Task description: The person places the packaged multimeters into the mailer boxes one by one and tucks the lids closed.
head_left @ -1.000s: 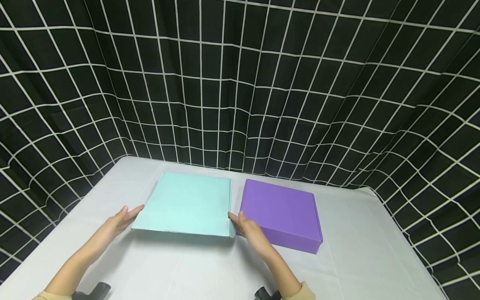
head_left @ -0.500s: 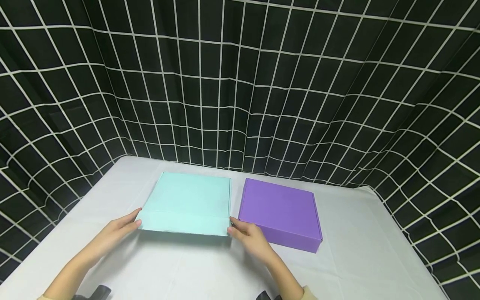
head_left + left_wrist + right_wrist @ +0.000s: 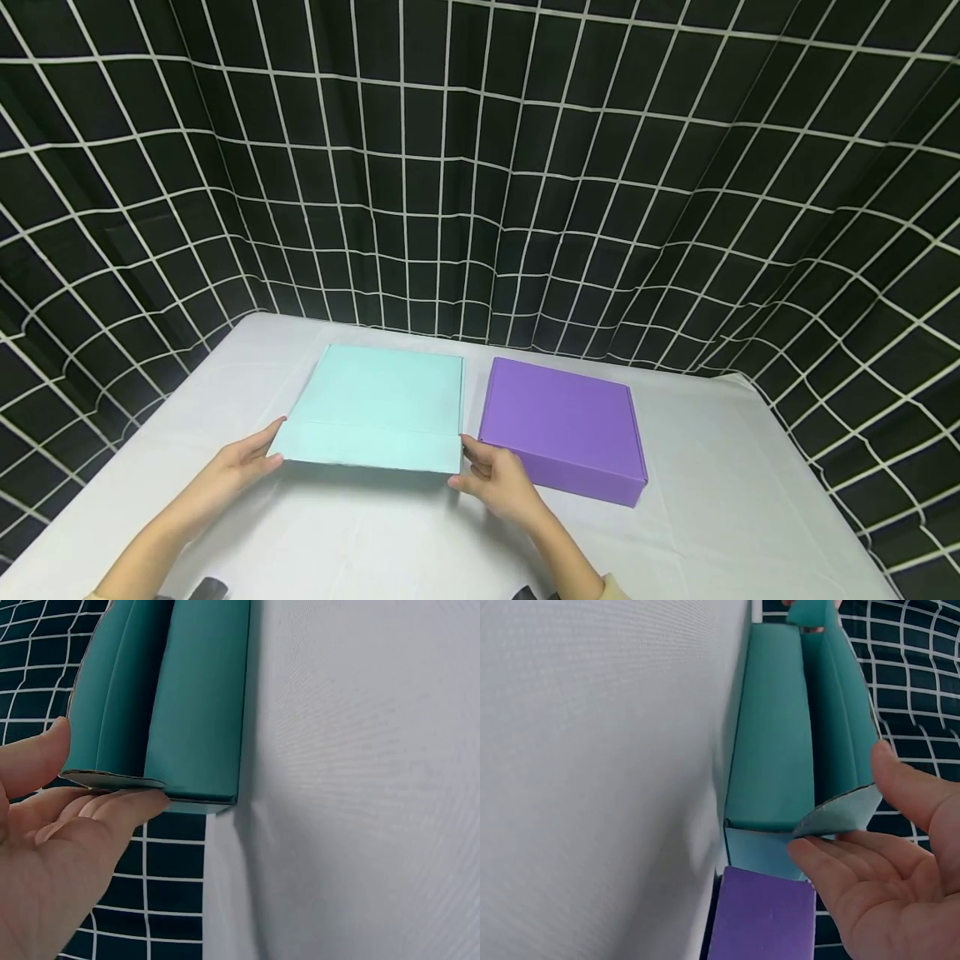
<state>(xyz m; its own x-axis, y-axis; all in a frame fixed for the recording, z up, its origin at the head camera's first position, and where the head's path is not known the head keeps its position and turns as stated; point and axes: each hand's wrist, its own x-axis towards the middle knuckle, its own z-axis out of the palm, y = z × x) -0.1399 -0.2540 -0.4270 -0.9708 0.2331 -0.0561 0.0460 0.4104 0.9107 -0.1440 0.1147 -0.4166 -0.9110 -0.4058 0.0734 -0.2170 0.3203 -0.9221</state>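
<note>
A turquoise cardboard box (image 3: 386, 387) lies left of centre on the table, its lid slightly raised at the front. The lid's front flap (image 3: 367, 447) juts toward me, and the box's front wall (image 3: 201, 712) shows below it in the left wrist view. My left hand (image 3: 238, 462) is at the flap's left end, straight fingers touching the small side tab (image 3: 112, 780), thumb apart. At the right end, my right hand (image 3: 501, 483) has its extended fingers against the other side tab (image 3: 844, 811). Its thumb stands near the flap's front corner.
A closed purple box (image 3: 562, 425) sits just right of the turquoise one, close to my right hand. White cloth covers the table (image 3: 360, 542). A black curtain (image 3: 487, 167) with a white grid surrounds the back and sides. Dark wrist-gear parts (image 3: 208, 588) show at the bottom edge.
Both hands have come in against the flap's ends, and the thumbs have lowered toward its front corners. The right side tab that stuck outward is now folded in. The purple box has stayed put.
</note>
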